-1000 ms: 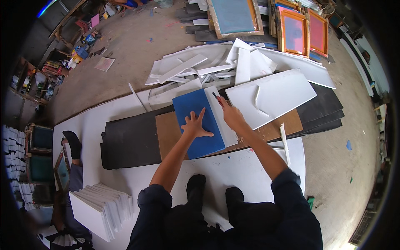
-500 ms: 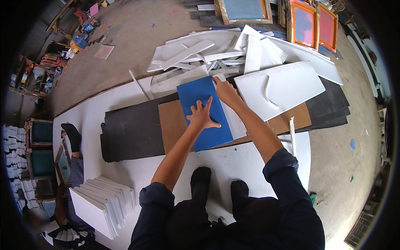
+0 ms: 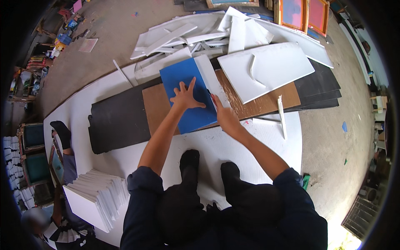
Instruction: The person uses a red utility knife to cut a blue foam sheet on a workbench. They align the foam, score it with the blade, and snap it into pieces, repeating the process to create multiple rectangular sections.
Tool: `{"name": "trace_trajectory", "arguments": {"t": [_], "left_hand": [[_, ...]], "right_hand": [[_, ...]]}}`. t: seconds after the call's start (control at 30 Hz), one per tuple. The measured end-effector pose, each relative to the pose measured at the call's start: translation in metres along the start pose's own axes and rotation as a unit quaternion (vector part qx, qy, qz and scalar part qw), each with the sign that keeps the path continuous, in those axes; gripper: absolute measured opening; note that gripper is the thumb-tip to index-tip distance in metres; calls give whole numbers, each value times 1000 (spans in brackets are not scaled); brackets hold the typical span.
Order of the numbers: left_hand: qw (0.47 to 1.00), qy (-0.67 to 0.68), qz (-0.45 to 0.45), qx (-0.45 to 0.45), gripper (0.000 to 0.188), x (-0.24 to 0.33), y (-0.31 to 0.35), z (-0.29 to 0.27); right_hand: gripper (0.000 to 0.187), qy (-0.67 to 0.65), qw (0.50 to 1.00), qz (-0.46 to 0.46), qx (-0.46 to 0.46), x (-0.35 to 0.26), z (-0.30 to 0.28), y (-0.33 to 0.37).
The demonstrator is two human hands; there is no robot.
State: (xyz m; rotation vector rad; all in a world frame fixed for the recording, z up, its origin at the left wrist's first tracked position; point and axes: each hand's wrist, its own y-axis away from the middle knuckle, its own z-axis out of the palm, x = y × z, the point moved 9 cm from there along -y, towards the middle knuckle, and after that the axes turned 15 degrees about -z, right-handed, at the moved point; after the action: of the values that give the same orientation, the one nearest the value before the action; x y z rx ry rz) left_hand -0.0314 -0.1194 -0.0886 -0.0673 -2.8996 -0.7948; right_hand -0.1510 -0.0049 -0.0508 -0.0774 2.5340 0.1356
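My left hand (image 3: 184,99) lies with fingers spread on a blue rectangular board (image 3: 177,73), pressing it flat. Beneath this board, a white foam-like sheet (image 3: 203,66) sticks out along its right side. In my right hand (image 3: 228,121) is a slim red and dark cutter knife (image 3: 213,97), its fingers wrapped round the handle. The knife is at the blue board's right edge, over the white sheet; its tip is too small to make out. Both rest on a scuffed brown board (image 3: 155,106), which lies across black sheets (image 3: 121,116).
White offcuts (image 3: 171,39) pile up beyond the boards, and a large white panel (image 3: 266,68) overlaps them at right. A stack of white sheets (image 3: 93,200) stands at lower left, near another person's leg (image 3: 68,166). Framed screens (image 3: 293,16) stand at the far right.
My right hand has drawn the knife toward me along the blue board's right edge, from its far corner to about midway. My left hand stays spread on the board. The view has shifted slightly.
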Motion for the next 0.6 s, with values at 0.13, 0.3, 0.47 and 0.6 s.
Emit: {"name": "trace_trajectory", "arguments": {"t": [0.13,0.3,0.47,0.6], "left_hand": [[1000,-27,-7,-5,122,3,-6,6],[999,-28,-18,-39,121,5,-6,8],[999,-23,-9,-20,121,5,-6,5],[999,-19,-8,-33,121,3,-5,6]], "right_hand": [[58,24,999,4,30,5,20,75],[67,16,999,0,36,12,31,116],[73,68,996,-25,46,18,39,127],[77,81,993,-43,72,15,40,133]]}}
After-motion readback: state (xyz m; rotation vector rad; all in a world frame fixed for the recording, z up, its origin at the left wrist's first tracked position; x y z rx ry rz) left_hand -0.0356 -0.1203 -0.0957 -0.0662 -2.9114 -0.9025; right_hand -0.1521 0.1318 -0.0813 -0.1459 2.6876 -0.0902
